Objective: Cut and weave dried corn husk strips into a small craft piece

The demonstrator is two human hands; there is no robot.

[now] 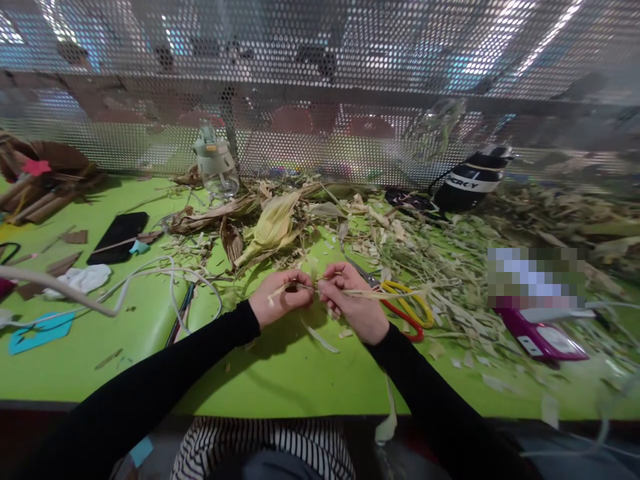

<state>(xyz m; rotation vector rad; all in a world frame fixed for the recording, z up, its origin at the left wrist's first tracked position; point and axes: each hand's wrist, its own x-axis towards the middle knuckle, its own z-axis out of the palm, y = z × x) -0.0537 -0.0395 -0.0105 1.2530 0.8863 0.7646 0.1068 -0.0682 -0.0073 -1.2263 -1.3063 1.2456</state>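
My left hand (284, 295) and my right hand (353, 301) meet fingertip to fingertip over the green table (280, 390). Both are pinched on a thin, pale husk strip (385, 293); its long end runs across the right hand toward the right, and a short end shows by the left palm. Scissors with red and yellow handles (414, 304) lie just beyond and right of my right hand. A yellowish corn husk bundle (273, 227) rests beyond my left hand. One loose strip (320, 337) lies flat below the fingers.
Husk scraps (445, 267) cover the back and right. A black bottle (467, 180), a clear bottle (216, 163), a black phone (119, 237), white cables (145, 267) and a purple power strip (543, 337) stand or lie around. A perforated metal screen (320, 127) rises behind.
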